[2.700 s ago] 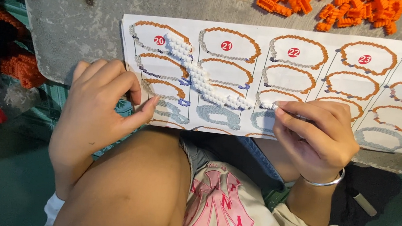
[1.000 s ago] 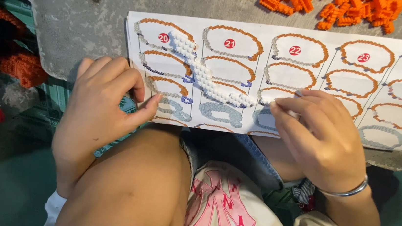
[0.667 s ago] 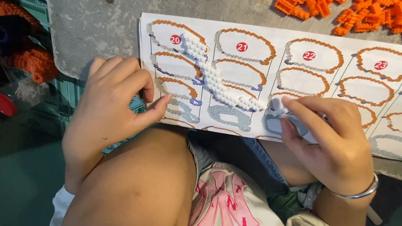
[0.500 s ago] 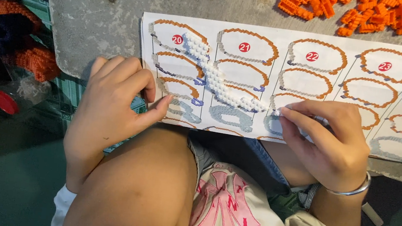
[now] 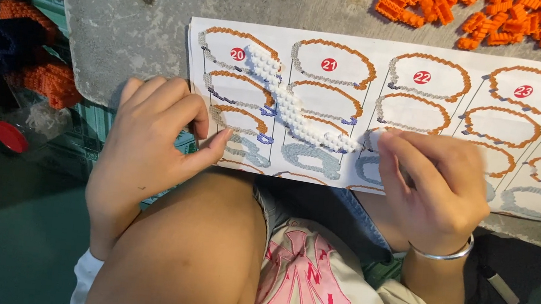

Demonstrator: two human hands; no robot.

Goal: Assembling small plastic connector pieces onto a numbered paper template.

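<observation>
A white instruction sheet (image 5: 451, 63) with rows of printed orange and grey outlines lies on a grey stone slab (image 5: 123, 32). A curved strip of small white bricks (image 5: 288, 104) rests on the sheet's left part, running diagonally. My right hand (image 5: 435, 188) is at the strip's lower right end, fingertips pinched on a small white brick there. My left hand (image 5: 152, 141) rests at the sheet's lower left corner, fingers curled, thumb touching the paper's edge. A silver bracelet circles my right wrist. My bare knee is below.
A heap of loose orange bricks (image 5: 495, 18) lies at the slab's far edge, top right. On the left, beside the slab, are more orange pieces (image 5: 49, 78), a teal crate and a plastic bag with a red lid (image 5: 9, 137). The floor is dark green.
The view has shifted slightly, so sheet and hands sit further right in frame. My right hand stays at the strip's end, its fingers moving a little. My left hand has kept its place.
</observation>
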